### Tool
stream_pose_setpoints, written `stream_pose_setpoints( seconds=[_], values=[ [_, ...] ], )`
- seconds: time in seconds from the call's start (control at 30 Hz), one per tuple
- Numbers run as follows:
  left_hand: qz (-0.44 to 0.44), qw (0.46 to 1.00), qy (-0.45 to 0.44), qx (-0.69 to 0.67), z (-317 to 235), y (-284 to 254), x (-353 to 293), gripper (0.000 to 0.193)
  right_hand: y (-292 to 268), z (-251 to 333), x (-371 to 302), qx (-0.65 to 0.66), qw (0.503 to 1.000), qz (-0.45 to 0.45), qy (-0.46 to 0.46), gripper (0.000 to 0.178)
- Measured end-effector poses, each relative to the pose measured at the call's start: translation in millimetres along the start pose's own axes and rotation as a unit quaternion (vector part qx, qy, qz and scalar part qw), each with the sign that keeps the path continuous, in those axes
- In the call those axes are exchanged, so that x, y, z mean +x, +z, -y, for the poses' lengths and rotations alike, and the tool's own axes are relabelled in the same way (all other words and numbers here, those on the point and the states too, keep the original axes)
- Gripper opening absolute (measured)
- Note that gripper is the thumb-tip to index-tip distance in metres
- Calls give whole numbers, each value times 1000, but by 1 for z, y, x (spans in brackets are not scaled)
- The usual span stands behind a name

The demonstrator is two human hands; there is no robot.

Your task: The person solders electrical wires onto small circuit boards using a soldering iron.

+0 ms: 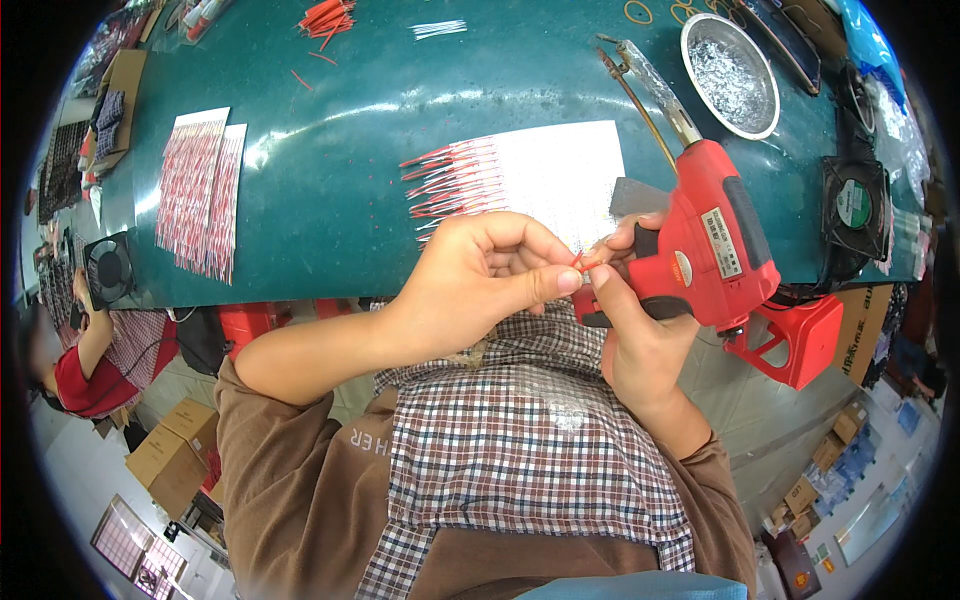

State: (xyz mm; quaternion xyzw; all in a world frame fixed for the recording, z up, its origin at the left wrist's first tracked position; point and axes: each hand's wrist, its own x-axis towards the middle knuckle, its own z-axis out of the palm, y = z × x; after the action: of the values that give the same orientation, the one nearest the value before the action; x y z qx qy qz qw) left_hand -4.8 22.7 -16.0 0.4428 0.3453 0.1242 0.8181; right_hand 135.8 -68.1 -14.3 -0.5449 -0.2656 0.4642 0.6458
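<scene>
My left hand [492,268] is closed in a pinch on a small red wire [579,259], close to the fingertips of my right hand. My right hand [640,325] is wrapped around the handle of a red soldering gun [705,240], its thumb and finger meeting the left fingertips. The gun's metal tip points up and away over the table. Behind my hands lies a white sheet [565,160] with red and white wires [455,185] sticking out along its left side. My fingers partly hide the wire.
Sheets of red and white wires [195,190] lie at left. Red pieces [327,18] and white strips [438,29] sit at the far side. A metal bowl of silvery scraps [730,75] and a black fan [855,207] stand at right. Another person [95,360] works at far left.
</scene>
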Motion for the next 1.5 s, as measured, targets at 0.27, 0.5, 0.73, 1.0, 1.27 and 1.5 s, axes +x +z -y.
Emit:
stream_pose_setpoints(
  seconds=[0.27,0.5,0.73,1.0,1.27,1.5],
  values=[
    [-58,889,300,341,-1,-3,0,12,2,-2,-3,-2,1000,-17,-5,44],
    [-90,726,468,496,-1,-15,-3,25,-3,-1,-6,-73,997,-7,8,41],
    [-104,616,467,626,4,-49,-2,25,-29,14,-21,-90,996,-17,20,31],
    [-97,624,438,640,11,-50,1,27,-75,29,-63,-259,960,57,92,33],
    [-111,623,440,638,17,-50,5,27,-89,20,-77,-312,939,85,116,24],
    [-114,620,444,636,17,-50,5,25,-99,18,-73,-350,918,151,108,17]
  ],
)
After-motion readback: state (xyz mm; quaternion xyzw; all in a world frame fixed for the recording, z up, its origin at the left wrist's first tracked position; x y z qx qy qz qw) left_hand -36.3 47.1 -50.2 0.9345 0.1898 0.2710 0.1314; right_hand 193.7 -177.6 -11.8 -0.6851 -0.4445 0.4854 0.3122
